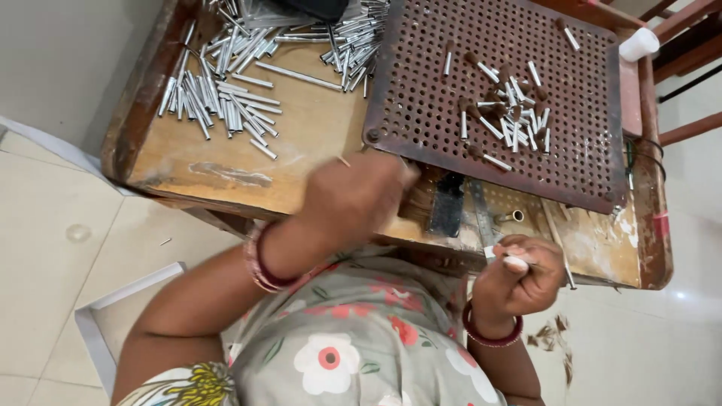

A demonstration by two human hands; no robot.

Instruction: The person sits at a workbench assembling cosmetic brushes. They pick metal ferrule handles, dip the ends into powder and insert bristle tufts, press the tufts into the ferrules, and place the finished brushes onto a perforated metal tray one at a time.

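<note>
Right hand [519,274]: our grip clenched on small silver metal tubes [502,254]; left hand [353,197] blurred, grip state unreadable, beside perforated rusty plate [421,90].

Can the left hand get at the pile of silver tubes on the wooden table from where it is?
Probably yes: the left hand rests at the table's near edge, and bare wood lies between it and the silver tubes.

One perforated metal plate [429,90], two hands, tubes beyond counting
</note>
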